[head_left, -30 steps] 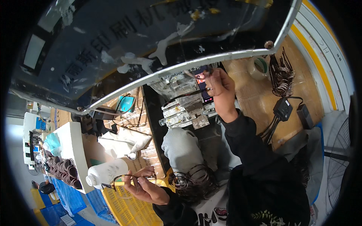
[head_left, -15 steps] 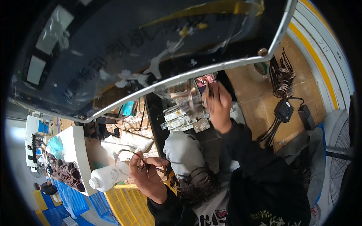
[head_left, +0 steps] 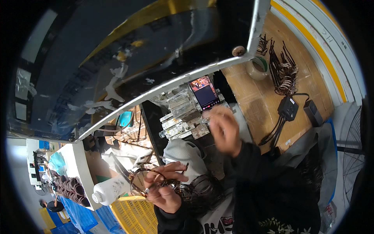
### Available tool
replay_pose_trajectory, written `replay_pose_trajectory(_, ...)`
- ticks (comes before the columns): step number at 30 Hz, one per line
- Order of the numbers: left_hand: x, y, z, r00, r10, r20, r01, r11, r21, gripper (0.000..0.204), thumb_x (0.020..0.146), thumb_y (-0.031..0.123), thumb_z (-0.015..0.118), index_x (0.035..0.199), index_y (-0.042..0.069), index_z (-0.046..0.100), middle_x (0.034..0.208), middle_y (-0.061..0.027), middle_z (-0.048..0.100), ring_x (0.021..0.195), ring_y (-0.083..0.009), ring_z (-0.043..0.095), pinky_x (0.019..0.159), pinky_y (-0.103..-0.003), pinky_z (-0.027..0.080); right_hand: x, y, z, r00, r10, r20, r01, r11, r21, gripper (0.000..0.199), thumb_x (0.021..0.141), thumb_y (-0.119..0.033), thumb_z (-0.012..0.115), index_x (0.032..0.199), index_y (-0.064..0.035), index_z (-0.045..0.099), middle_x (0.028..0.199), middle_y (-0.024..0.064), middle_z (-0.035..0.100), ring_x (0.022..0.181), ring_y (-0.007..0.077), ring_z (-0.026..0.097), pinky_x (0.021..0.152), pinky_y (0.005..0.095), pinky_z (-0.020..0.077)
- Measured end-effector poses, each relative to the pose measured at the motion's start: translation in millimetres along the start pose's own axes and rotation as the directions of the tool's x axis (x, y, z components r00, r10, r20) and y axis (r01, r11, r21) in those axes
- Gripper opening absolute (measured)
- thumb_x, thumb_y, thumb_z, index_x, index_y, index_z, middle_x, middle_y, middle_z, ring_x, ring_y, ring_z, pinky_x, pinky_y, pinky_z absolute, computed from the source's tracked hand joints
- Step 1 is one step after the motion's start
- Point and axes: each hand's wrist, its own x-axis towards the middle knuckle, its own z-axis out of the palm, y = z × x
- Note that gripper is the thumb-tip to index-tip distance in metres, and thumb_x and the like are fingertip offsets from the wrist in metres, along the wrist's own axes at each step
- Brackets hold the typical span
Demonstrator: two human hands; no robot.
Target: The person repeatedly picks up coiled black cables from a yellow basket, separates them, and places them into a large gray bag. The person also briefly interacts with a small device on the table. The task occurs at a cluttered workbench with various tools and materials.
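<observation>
- The eyeglasses [head_left: 142, 181], with a brown mottled frame, are in the left hand [head_left: 165, 195], above the lap and off any worktop, one round rim turned toward the white bottle.
- That left hand is clamped on the eyeglasses, thumb below and fingers above.
- The right hand [head_left: 224, 130] is well apart from them, its fingers curled near the lower edge of the phone; it is blurred, so I cannot tell whether its fingertips meet.
- Just beside the left hand, a pile of dark frames [head_left: 200, 185] lies on the lap, next to a rounded grey cloth [head_left: 181, 150].
- The white bottle [head_left: 111, 191] leans with its cap to the left, at the far left corner of a yellow basket [head_left: 134, 216]; contact between the two is unclear.
- Ahead of the hands, a stained metal fixture [head_left: 179, 126] sits under the white-edged dark panel [head_left: 128, 50], and the phone [head_left: 204, 92] stands beside it with its screen lit.
- On the brown worktop [head_left: 245, 103] at the right, a cup [head_left: 257, 69] is near the left edge, toward the far end.
- Right of the cup lies a bundle of brown frames [head_left: 285, 74].
- A black adapter [head_left: 288, 108] with cables lies toward the worktop's near right corner, and a black box [head_left: 313, 113] is at the right edge.
- At far left, brown curved pieces [head_left: 70, 191] are stacked near a white box [head_left: 80, 162].
</observation>
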Motion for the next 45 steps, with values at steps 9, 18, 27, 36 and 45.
replay_pose_trajectory(9,1,0,-2,0.984,-0.127,-0.125,0.113,0.988,-0.109,0.04,0.089,0.017,0.047,0.123,-0.001,0.034,0.065,-0.0051,0.043,0.057,-0.0168,0.049,0.065,-0.039,0.053,9,98,-5,0.951,0.253,0.18,-0.171,0.91,-0.377,0.042,0.085,-0.014,0.058,0.126,-0.0227,0.051,0.094,0.0106,0.04,0.075,0.0263,0.05,0.062,0.0373,0.0447)
replay_pose_trajectory(18,-1,-4,-6,0.945,-0.196,-0.261,0.17,0.978,-0.121,0.055,0.086,0.007,0.049,0.134,-0.002,0.024,0.081,-0.0072,0.047,0.07,-0.0164,0.048,0.067,-0.039,0.05,-11,96,-18,0.916,0.322,0.238,-0.178,0.859,-0.479,0.041,0.085,-0.018,0.058,0.125,-0.023,0.052,0.092,0.0098,0.039,0.073,0.027,0.049,0.06,0.0372,0.0439)
replay_pose_trajectory(27,-4,-10,-6,0.948,-0.206,-0.243,0.169,0.972,-0.165,0.052,0.092,0.015,0.041,0.137,-0.002,0.021,0.083,-0.0122,0.051,0.074,-0.0235,0.056,0.069,-0.04,0.049,-26,86,-37,0.935,0.304,0.181,-0.22,0.901,-0.374,0.024,0.083,-0.011,0.061,0.106,-0.0075,0.062,0.091,0.0113,0.045,0.077,0.0264,0.05,0.067,0.0338,0.0435)
replay_pose_trajectory(36,-10,-10,-15,0.966,-0.209,-0.153,0.184,0.969,-0.162,0.05,0.095,0.018,0.038,0.138,0.003,0.02,0.084,-0.0141,0.051,0.074,-0.0225,0.055,0.072,-0.041,0.05,-1,66,-26,0.964,0.209,0.164,-0.147,0.933,-0.328,0.015,0.083,-0.015,0.06,0.096,-0.007,0.062,0.091,0.008,0.053,0.072,0.025,0.059,0.061,0.0347,0.0467)
replay_pose_trajectory(45,-18,-9,-28,0.949,-0.183,-0.257,0.162,0.982,-0.1,0.049,0.095,0.02,0.04,0.136,0.0,0.021,0.077,-0.012,0.053,0.067,-0.0219,0.056,0.066,-0.039,0.05,-60,-52,-17,0.43,-0.053,0.901,0.06,0.998,0.03,0.027,0.082,-0.031,0.062,0.101,-0.0108,0.062,0.096,0.0041,0.059,0.07,0.0197,0.062,0.061,0.0296,0.0505)
